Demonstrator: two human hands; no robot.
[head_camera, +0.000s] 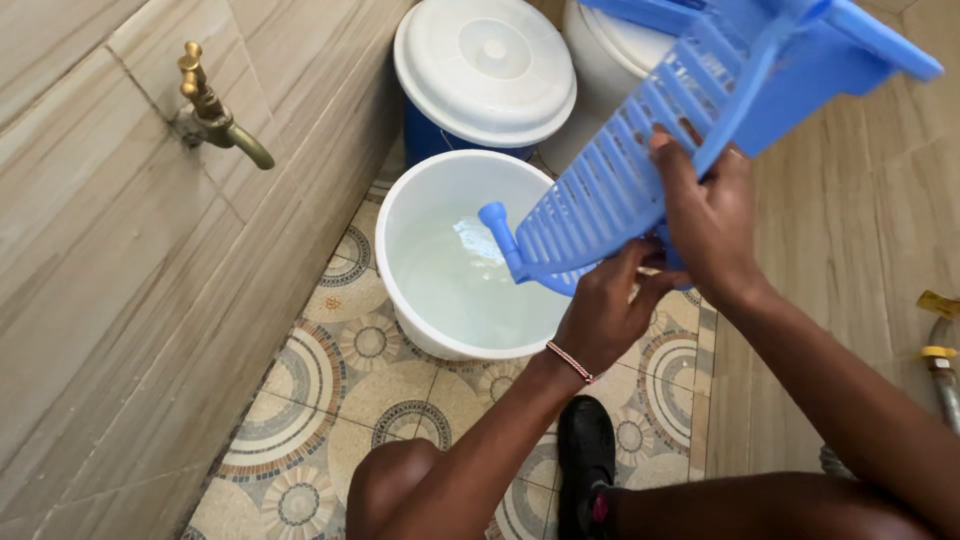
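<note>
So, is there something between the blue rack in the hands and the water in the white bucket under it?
Nothing visible. The blue rack is tilted over the white bucket, held by the left hand and right hand. The bucket has no lid, and its water lies bare below the rack's lower corner.

My patterned tile floor (330, 400) has the white bucket (420, 200) of water sitting on it, a lidded blue bucket (440, 135) right behind, plus my black shoe (585, 455).
</note>
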